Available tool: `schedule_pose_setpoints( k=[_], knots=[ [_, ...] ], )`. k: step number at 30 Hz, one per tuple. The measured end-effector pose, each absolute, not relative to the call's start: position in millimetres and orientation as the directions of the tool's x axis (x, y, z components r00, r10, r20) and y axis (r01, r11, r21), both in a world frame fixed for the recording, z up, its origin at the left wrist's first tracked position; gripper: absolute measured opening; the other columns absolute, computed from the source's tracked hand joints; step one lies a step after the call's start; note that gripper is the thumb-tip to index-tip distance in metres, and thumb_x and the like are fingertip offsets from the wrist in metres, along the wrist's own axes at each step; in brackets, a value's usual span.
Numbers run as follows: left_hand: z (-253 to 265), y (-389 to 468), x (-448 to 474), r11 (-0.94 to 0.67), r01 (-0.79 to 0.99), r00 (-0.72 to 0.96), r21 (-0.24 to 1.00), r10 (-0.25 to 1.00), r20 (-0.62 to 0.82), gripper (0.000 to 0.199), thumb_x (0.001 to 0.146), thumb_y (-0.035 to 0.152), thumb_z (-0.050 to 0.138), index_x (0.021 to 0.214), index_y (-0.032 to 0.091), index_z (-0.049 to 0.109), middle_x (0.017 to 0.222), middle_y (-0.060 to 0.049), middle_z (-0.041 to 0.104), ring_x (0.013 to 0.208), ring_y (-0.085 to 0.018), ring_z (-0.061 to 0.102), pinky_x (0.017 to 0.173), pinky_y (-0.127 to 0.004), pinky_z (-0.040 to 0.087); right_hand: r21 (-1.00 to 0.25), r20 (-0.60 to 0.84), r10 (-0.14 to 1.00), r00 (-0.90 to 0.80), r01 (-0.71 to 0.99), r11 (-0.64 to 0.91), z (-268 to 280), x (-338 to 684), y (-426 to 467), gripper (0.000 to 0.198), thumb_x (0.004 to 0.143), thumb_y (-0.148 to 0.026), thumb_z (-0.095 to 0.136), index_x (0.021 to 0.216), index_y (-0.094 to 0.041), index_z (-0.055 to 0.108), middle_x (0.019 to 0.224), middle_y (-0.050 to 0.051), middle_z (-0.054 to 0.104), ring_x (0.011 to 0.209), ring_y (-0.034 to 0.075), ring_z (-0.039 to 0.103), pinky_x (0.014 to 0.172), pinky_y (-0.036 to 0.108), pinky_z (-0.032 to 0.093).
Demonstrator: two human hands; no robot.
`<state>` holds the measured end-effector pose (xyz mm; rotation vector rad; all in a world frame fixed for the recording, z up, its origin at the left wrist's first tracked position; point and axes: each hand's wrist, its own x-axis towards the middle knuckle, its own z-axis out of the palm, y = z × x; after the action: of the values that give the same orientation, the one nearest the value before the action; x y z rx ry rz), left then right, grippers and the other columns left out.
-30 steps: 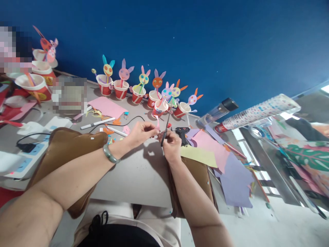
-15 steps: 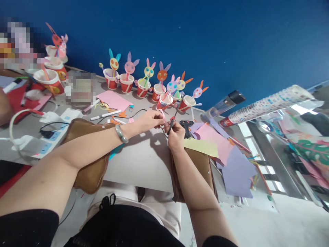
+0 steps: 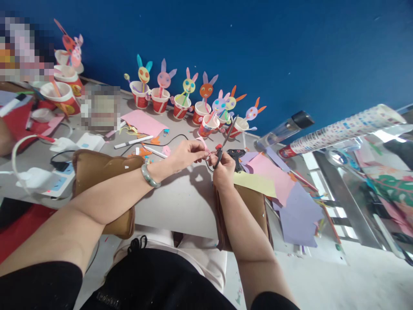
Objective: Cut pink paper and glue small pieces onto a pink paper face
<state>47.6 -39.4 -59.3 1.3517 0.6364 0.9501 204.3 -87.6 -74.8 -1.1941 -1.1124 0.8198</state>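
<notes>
"What have you got hold of?"

"My left hand is pinching a small piece of pink paper, to the left of the yellow paper. My right hand, just beside the yellow paper's left end, grasps the scissors, blades pointing up and away from me."

"Does your right hand touch the pink piece too?"

"My fingertips nearly meet there, and they hide the spot, so I can't tell."

"And around the yellow paper?"

"The black glue gun is just beyond its left end. A purple sheet lies to its right, a brown cushion on my side of it. Well to its left and farther off stands a row of cups with paper rabbits."
</notes>
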Motion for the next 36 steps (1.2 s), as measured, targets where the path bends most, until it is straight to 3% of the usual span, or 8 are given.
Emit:
schedule_pose_setpoints(
  k=[8, 12, 16, 19, 23, 26, 30, 36],
  knots=[
    [-47, -25, 34, 0.085, -0.104, 0.548, 0.991, 0.836, -0.014, 0.021, 0.068, 0.024, 0.088, 0.073, 0.013, 0.071, 0.064, 0.001, 0.067, 0.057, -0.007, 0.058, 0.056, -0.021, 0.044, -0.976, 0.219, 0.939, 0.264, 0.071, 0.208, -75, 201, -86, 0.033, 0.07, -0.046, 0.083, 0.066, -0.022, 0.061, 0.06, -0.005, 0.053, 0.055, 0.009, 0.042, 0.055, 0.026, 0.039],
    [-44, -27, 34, 0.132, -0.152, 0.533, 0.98, 0.846, -0.032, 0.014, 0.079, 0.018, 0.078, 0.07, 0.013, 0.069, 0.062, 0.002, 0.066, 0.056, -0.005, 0.057, 0.059, -0.02, 0.046, -0.975, 0.22, 0.939, 0.263, 0.042, 0.217, -76, 201, -84, 0.034, 0.07, -0.045, 0.083, 0.062, -0.022, 0.058, 0.06, -0.005, 0.053, 0.054, 0.009, 0.042, 0.055, 0.026, 0.039],
    [-38, -31, 38, 0.241, -0.173, 0.521, 0.955, 0.845, -0.119, 0.031, 0.092, 0.035, 0.071, 0.071, 0.014, 0.067, 0.061, 0.0, 0.065, 0.056, -0.007, 0.06, 0.059, -0.021, 0.048, -0.974, 0.224, 0.937, 0.267, 0.025, 0.225, -78, 201, -82, 0.04, 0.068, -0.048, 0.085, 0.062, -0.022, 0.056, 0.061, -0.005, 0.054, 0.055, 0.009, 0.042, 0.053, 0.026, 0.037],
    [-39, -36, 41, 0.225, -0.222, 0.523, 0.949, 0.849, -0.079, 0.037, 0.087, 0.045, 0.078, 0.072, 0.014, 0.067, 0.063, 0.001, 0.065, 0.057, -0.007, 0.06, 0.059, -0.021, 0.048, -0.972, 0.233, 0.936, 0.265, 0.038, 0.232, -79, 202, -83, 0.04, 0.07, -0.049, 0.086, 0.063, -0.022, 0.058, 0.059, -0.005, 0.053, 0.054, 0.009, 0.042, 0.054, 0.026, 0.038],
    [-47, -42, 45, 0.155, -0.225, 0.538, 0.962, 0.843, -0.01, 0.023, 0.08, 0.031, 0.083, 0.076, 0.014, 0.068, 0.069, 0.001, 0.067, 0.061, -0.006, 0.06, 0.062, -0.021, 0.048, -0.97, 0.241, 0.942, 0.234, 0.036, 0.239, -79, 203, -84, 0.043, 0.071, -0.056, 0.085, 0.067, -0.022, 0.059, 0.059, -0.006, 0.052, 0.055, 0.009, 0.042, 0.059, 0.029, 0.043],
    [-51, -42, 46, 0.224, -0.177, 0.537, 0.959, 0.838, -0.097, 0.011, 0.08, 0.019, 0.078, 0.077, 0.014, 0.068, 0.068, 0.001, 0.068, 0.06, -0.007, 0.061, 0.062, -0.022, 0.048, -0.973, 0.231, 0.945, 0.232, 0.053, 0.225, -79, 203, -84, 0.045, 0.072, -0.06, 0.083, 0.066, -0.023, 0.058, 0.059, -0.005, 0.05, 0.057, 0.011, 0.044, 0.062, 0.03, 0.045],
    [-52, -37, 43, 0.392, -0.15, 0.506, 0.908, 0.819, -0.27, 0.016, 0.078, 0.017, 0.081, 0.075, 0.015, 0.065, 0.066, 0.0, 0.069, 0.057, -0.008, 0.061, 0.062, -0.023, 0.048, -0.979, 0.203, 0.946, 0.254, 0.05, 0.196, -79, 200, -83, 0.051, 0.068, -0.065, 0.084, 0.065, -0.023, 0.056, 0.059, -0.005, 0.048, 0.057, 0.011, 0.044, 0.06, 0.03, 0.044],
    [-57, -37, 39, 0.349, -0.19, 0.495, 0.918, 0.841, -0.217, 0.023, 0.074, 0.021, 0.085, 0.069, 0.015, 0.063, 0.064, 0.002, 0.068, 0.057, -0.006, 0.06, 0.061, -0.021, 0.048, -0.979, 0.202, 0.949, 0.242, 0.052, 0.195, -80, 199, -83, 0.05, 0.069, -0.065, 0.085, 0.067, -0.024, 0.057, 0.058, -0.006, 0.046, 0.056, 0.011, 0.043, 0.059, 0.03, 0.043]
  ],
)
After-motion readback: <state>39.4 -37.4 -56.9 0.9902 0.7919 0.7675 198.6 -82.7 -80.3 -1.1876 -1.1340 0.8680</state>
